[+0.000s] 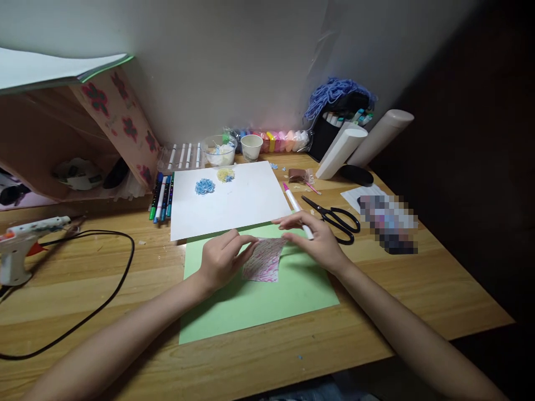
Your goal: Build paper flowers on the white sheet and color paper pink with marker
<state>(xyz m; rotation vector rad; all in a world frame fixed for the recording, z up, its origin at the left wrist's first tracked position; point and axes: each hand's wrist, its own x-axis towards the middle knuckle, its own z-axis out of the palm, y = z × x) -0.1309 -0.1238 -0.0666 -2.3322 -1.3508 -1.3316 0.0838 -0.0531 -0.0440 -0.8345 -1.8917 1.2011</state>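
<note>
A small square of thin paper (pixel 264 262), streaked with pink and purple marks, is over a green sheet (pixel 234 312). At its upper left corner, my left hand (pixel 223 259) pinches it between thumb and fingers. My right hand (pixel 315 239) is at the upper right corner, its thumb touching or very near the edge and its fingers apart and raised. A white marker with a pink end (pixel 292 196) passes behind the right fingers, its other end showing through the gap above the thumb. Beside that hand lie black-handled scissors (pixel 334 217).
Blue and yellow shredded heaps (pixel 204 186) sit on a white sheet (pixel 234 206). Several markers (pixel 161 197) lie left of it. A glue gun (pixel 25 245) with its black cord is at far left. Cups (pixel 252 147), colored clay packs (pixel 280 140) and white bottles (pixel 343 150) stand behind.
</note>
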